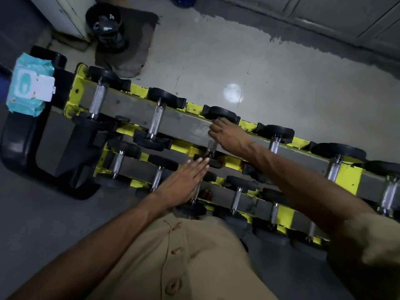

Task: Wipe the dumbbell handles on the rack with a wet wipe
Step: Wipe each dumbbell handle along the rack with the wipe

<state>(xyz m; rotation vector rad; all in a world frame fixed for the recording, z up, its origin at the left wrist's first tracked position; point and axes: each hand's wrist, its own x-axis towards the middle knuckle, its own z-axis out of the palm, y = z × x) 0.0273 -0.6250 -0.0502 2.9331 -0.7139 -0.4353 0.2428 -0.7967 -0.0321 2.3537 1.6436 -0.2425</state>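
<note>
A yellow rack (349, 176) holds rows of black-headed dumbbells with silver handles on several tiers. My right hand (229, 135) is curled over the upper part of the third top-tier dumbbell's handle (211, 147), just below its far head (223, 113). No wipe shows in that hand; it may be hidden under the palm. My left hand (181, 182) lies flat with fingers straight, its fingertips by the near head of that same dumbbell, above the middle tier. A teal wet wipe pack (28, 85) with its lid flap up rests at the far left.
The wipe pack sits on a black padded bench frame (19, 144) left of the rack. A black waste bin (107, 27) stands on a grey mat (129, 53) beyond the rack. Pale tiled floor (281, 79) lies behind the rack.
</note>
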